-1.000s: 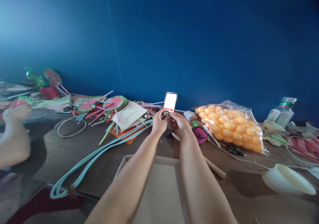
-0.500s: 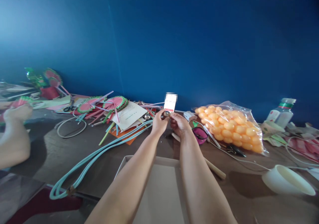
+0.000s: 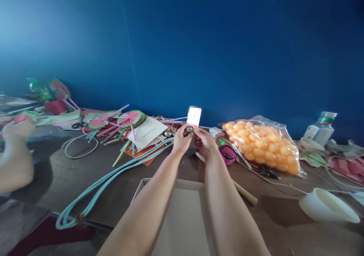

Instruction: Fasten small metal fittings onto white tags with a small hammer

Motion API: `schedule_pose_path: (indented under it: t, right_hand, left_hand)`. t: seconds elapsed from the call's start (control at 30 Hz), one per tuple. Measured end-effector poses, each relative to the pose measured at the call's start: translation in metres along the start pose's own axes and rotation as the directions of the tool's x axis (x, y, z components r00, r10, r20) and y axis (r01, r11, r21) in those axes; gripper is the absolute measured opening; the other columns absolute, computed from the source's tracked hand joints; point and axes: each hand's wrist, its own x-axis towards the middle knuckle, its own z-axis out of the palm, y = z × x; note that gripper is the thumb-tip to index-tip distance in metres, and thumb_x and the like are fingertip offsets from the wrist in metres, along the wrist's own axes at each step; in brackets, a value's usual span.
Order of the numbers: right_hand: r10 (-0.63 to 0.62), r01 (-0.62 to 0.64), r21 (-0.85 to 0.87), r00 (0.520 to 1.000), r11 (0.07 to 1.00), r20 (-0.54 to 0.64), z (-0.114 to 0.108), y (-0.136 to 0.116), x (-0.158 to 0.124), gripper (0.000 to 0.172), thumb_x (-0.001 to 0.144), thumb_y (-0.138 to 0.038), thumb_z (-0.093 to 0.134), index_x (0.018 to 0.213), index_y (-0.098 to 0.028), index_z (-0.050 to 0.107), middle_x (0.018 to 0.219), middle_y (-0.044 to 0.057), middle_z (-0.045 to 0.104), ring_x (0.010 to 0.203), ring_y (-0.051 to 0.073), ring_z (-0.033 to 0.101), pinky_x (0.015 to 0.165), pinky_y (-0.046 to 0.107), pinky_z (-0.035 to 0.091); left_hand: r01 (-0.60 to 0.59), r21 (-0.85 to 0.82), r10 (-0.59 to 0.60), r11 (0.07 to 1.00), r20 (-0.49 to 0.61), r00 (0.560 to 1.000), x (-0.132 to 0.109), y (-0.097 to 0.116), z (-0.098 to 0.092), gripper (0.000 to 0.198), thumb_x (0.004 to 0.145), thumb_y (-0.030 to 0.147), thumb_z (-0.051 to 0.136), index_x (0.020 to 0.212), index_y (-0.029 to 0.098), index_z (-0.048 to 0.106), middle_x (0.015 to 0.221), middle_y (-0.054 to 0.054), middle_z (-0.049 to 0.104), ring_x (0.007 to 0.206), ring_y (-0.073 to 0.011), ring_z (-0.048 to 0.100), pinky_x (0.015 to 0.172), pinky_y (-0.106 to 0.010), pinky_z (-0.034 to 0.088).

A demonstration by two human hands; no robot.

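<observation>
The left hand (image 3: 181, 142) is closed, with thumb and finger gripping a shiny round object (image 3: 190, 129) at its upper end. The right hand (image 3: 207, 140) has its fingers curled inward, tips beside the object's right edge; whether they pinch anything cannot be told. Directly behind the object stands a white panel (image 3: 194, 116) with a red lower band; its support is hidden.

Compared with the preceding second, the grip and object position are unchanged; only the viewpoint shifts slightly. The work therefore appears to remain at a steady two-handed hold.

Below the forearms lies a shallow box (image 3: 184, 214). To the right lie a purple pouch (image 3: 228, 155) and, beyond it, a bag of orange balls (image 3: 264, 146).
</observation>
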Motion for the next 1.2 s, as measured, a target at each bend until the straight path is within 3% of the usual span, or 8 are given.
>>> schedule_pose_path:
  t: [0.47, 1.0, 1.2]
  right_hand:
    - [-0.005, 0.006, 0.008, 1.0, 1.0, -0.019, 0.002, 0.0, 0.0, 0.034, 0.049, -0.031, 0.083, 0.068, -0.016, 0.058, 0.057, -0.006, 0.048, 0.046, 0.003, 0.031, 0.04, 0.02, 0.021]
    - [-0.006, 0.006, -0.028, 1.0, 1.0, -0.023, 0.005, -0.001, -0.002, 0.035, 0.048, -0.033, 0.083, 0.068, -0.017, 0.059, 0.055, -0.006, 0.046, 0.047, 0.004, 0.03, 0.039, 0.019, 0.021]
    - [-0.004, 0.003, -0.033, 0.999, 0.999, -0.035, 0.004, 0.0, -0.001, 0.031, 0.049, -0.029, 0.081, 0.067, -0.016, 0.059, 0.053, -0.006, 0.042, 0.047, 0.003, 0.03, 0.04, 0.017, 0.021]
  left_hand:
    - [-0.065, -0.036, 0.066, 0.997, 0.014, 0.998, 0.004, -0.01, 0.002, 0.04, 0.072, 0.012, 0.059, 0.111, 0.016, 0.061, 0.108, -0.009, 0.064, 0.095, -0.0195, 0.063, 0.085, -0.033, 0.05]
    - [-0.008, -0.023, 0.008, 1.0, -0.001, 1.0, 0.0, -0.005, 0.001, 0.042, 0.072, 0.015, 0.061, 0.114, 0.016, 0.06, 0.107, -0.009, 0.065, 0.094, -0.0188, 0.063, 0.084, -0.031, 0.05]
    - [0.037, -0.051, -0.039, 0.998, -0.032, 0.999, -0.001, -0.002, 0.001, 0.045, 0.072, 0.027, 0.066, 0.114, 0.015, 0.059, 0.11, -0.01, 0.064, 0.093, -0.0187, 0.062, 0.083, -0.029, 0.049]
